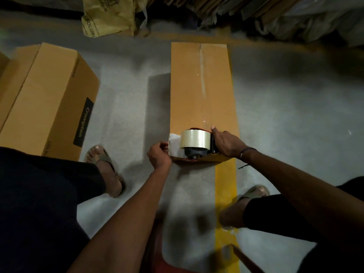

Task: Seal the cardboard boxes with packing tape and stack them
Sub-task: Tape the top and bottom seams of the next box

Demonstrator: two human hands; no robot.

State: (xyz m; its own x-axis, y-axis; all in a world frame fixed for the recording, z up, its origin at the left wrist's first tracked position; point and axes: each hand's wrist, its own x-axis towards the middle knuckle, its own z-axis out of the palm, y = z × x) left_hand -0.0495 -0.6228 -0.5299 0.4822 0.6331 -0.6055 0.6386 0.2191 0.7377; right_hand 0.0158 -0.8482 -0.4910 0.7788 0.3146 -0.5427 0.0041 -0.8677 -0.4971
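Down on the concrete floor (128,115), the long cardboard box (202,91) lies lengthwise, bare floor either side. Right hand (226,143) grips the tape dispenser (197,143) at the box's near edge; left hand (159,156) pinches tape at its near-left corner. Another Crompton box (45,99) sits well left.

My right hand (226,143) covers the tape dispenser's handle (213,144). My left fingers (163,145) are motion-blurred at the box's near corner. The second box (45,99), at left, runs off the frame edge. The flattened cardboard (226,6) along the top is cropped and dim.
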